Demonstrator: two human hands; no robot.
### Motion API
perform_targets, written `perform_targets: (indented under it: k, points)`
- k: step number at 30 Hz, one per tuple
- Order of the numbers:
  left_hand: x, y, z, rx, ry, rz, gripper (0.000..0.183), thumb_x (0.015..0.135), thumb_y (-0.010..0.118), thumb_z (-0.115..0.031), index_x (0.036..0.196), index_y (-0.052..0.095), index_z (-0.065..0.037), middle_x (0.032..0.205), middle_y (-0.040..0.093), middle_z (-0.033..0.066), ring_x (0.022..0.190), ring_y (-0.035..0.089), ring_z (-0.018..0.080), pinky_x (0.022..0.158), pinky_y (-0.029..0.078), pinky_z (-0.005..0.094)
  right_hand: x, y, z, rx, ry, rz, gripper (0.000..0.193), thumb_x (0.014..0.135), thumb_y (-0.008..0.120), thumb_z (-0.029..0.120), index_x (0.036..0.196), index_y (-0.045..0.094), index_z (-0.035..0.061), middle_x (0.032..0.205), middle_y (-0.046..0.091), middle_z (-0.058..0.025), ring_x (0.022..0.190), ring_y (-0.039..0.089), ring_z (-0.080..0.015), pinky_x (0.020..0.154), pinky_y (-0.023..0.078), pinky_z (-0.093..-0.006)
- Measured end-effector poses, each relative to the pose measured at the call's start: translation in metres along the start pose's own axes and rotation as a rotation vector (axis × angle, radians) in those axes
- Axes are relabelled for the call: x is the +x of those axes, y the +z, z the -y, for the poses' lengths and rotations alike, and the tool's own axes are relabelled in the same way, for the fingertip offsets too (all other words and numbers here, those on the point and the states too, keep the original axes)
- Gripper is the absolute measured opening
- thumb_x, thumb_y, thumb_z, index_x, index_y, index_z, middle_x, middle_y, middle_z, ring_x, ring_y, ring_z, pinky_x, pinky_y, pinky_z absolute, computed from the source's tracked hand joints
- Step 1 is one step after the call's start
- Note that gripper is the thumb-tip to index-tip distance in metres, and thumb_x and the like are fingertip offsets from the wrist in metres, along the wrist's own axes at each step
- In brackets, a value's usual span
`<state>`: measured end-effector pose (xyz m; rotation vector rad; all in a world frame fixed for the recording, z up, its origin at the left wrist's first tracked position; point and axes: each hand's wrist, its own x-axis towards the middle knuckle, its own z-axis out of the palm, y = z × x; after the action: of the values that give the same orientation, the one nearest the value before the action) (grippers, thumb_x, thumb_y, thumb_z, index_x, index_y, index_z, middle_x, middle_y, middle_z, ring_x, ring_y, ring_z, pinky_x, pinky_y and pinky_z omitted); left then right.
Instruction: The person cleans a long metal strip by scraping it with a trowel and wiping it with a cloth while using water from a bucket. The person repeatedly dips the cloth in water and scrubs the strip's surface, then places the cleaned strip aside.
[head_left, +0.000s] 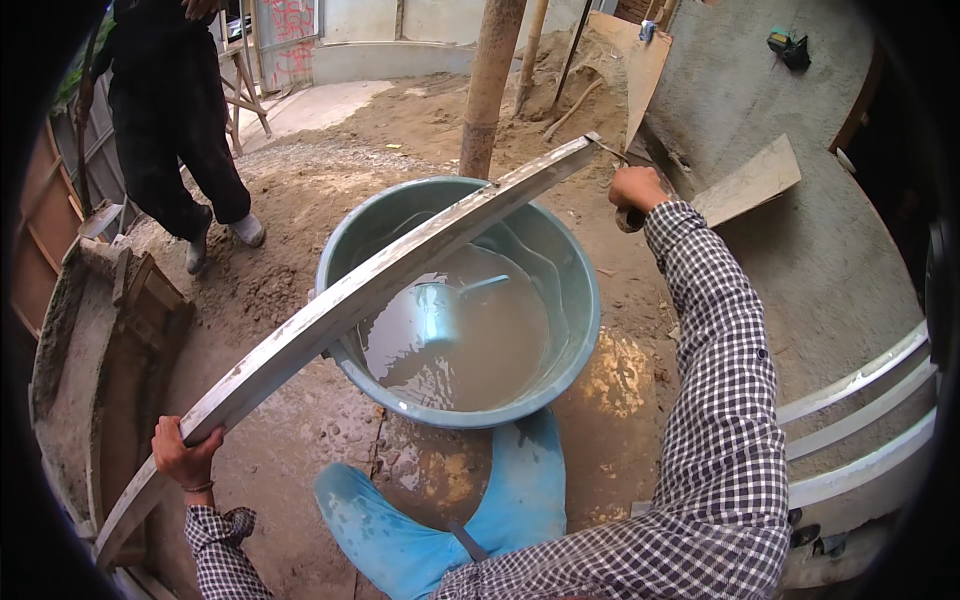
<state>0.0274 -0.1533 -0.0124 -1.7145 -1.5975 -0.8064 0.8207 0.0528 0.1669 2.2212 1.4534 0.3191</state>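
My left hand (187,456) is closed around the lower left part of a long, pale metal straightedge bar (390,268). The bar slants up to the right across a round blue-grey tub (572,375), and dirty smears mark its surface. In my right hand (640,190) is a trowel with a rounded brown handle (630,219). Its thin metal part meets the bar's far upper end; the blade shows only edge-on. Murky brown water (500,350) partly fills the tub. A light blue dipper (436,310) lies in that water, its handle pointing right.
A person in dark clothes (165,110) stands at the far left. A bamboo post (490,90) rises behind the tub. Mortar-crusted boards (100,370) stand at left. On the right are a grey rendered surface (830,230), a loose board (750,180) and pale curved-looking bars (860,430).
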Motion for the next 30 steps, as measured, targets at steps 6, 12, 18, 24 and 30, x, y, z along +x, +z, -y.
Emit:
perform_targets:
  k: [6, 12, 18, 24, 30]
  points:
    - [-0.002, 0.009, -0.005, 0.001, 0.050, -0.022, 0.067, 0.065, 0.089, -0.061, 0.091, 0.058, -0.008, 0.086, 0.055, 0.0095, 0.078, 0.060, 0.0330, 0.070, 0.047, 0.0436, 0.047, 0.039, -0.050, 0.062, 0.194, 0.096, 0.033, 0.092, 0.066, 0.025, 0.113, 0.080, 0.0035, 0.126, 0.074, -0.0201, 0.120, 0.072, -0.0275, 0.093, 0.057, -0.0422]
    - [0.005, 0.002, -0.006, 0.001, 0.012, 0.006, 0.069, 0.067, 0.087, -0.066, 0.089, 0.058, -0.008, 0.084, 0.054, 0.0091, 0.079, 0.061, 0.0320, 0.068, 0.047, 0.0437, 0.014, 0.055, -0.054, 0.202, 0.212, -0.273, 0.041, 0.095, 0.060, 0.022, 0.124, 0.069, -0.0051, 0.120, 0.075, -0.0251, 0.115, 0.073, -0.0356, 0.095, 0.058, -0.0475]
    - [-0.001, -0.002, 0.000, 0.000, -0.008, 0.009, 0.066, 0.065, 0.088, -0.062, 0.091, 0.059, -0.008, 0.085, 0.056, 0.0091, 0.079, 0.061, 0.0330, 0.070, 0.048, 0.0446, -0.072, 0.037, 0.034, 0.111, -0.188, -0.289, 0.033, 0.083, 0.068, 0.018, 0.107, 0.076, -0.0026, 0.101, 0.079, -0.0201, 0.094, 0.079, -0.0347, 0.082, 0.063, -0.0442]
    - [0.002, 0.002, 0.000, -0.007, 0.016, 0.008, 0.063, 0.063, 0.090, -0.056, 0.093, 0.059, -0.010, 0.085, 0.056, 0.0083, 0.079, 0.061, 0.0326, 0.070, 0.048, 0.0443, -0.076, 0.021, 0.026, 0.092, -0.188, -0.274, 0.028, 0.081, 0.070, 0.020, 0.098, 0.079, -0.0007, 0.099, 0.080, -0.0166, 0.091, 0.079, -0.0326, 0.080, 0.063, -0.0427]
    - [0.004, 0.000, -0.001, 0.015, 0.016, -0.012, 0.063, 0.064, 0.089, -0.057, 0.091, 0.058, -0.009, 0.085, 0.056, 0.0078, 0.080, 0.061, 0.0313, 0.070, 0.048, 0.0431, -0.084, 0.012, 0.032, 0.003, -0.221, -0.255, 0.026, 0.081, 0.071, 0.022, 0.098, 0.082, 0.0062, 0.100, 0.080, -0.0163, 0.094, 0.080, -0.0294, 0.077, 0.063, -0.0400]
